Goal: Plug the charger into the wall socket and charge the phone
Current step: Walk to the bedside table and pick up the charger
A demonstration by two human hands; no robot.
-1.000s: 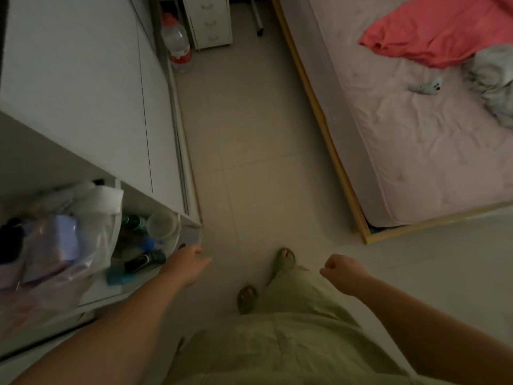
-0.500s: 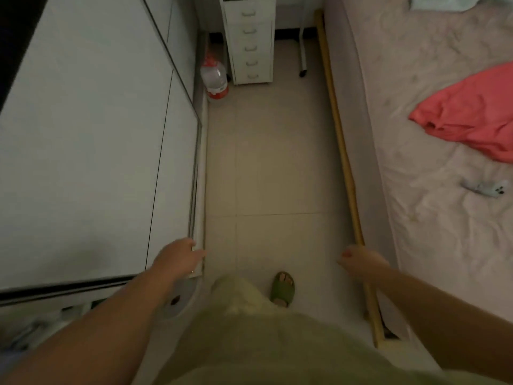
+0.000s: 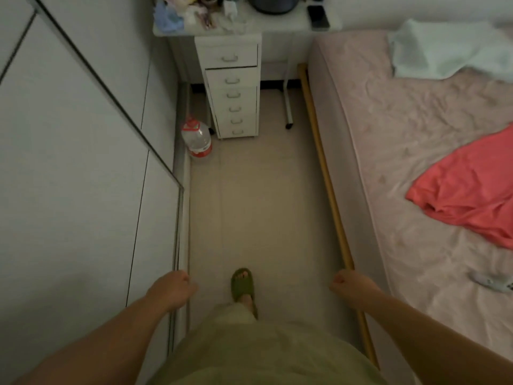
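You stand in a narrow aisle of floor (image 3: 263, 204), wardrobe (image 3: 83, 162) at your 9 o'clock and bed (image 3: 402, 176) at your 3 o'clock. Your left hand (image 3: 173, 289) hangs at about 7 o'clock, fingers curled into a loose fist with nothing in it, just beside the wardrobe's lower edge. Your right hand (image 3: 351, 284) hangs at about 5 o'clock, likewise curled closed and empty, over the bed's wooden rail (image 3: 319, 162). One foot in a green slipper (image 3: 243, 283) is planted on the floor between them.

At 12 o'clock a white counter (image 3: 294, 27) stands against the far wall. The phone (image 3: 318, 15), dark and flat, lies near its right end, at about 1 o'clock, beside a dark round vessel (image 3: 273, 4). A small white block that may be the charger (image 3: 230, 9) stands near the middle of the counter among clutter; you cannot tell for certain. No wall socket can be made out in this dim view.

Under the counter sits a white drawer unit (image 3: 233, 90), its second drawer slightly out. A water bottle (image 3: 197, 138) with a red cap stands on the floor at 11 o'clock. On the bed lie a red cloth (image 3: 472, 195) and a pale cloth (image 3: 444, 51).
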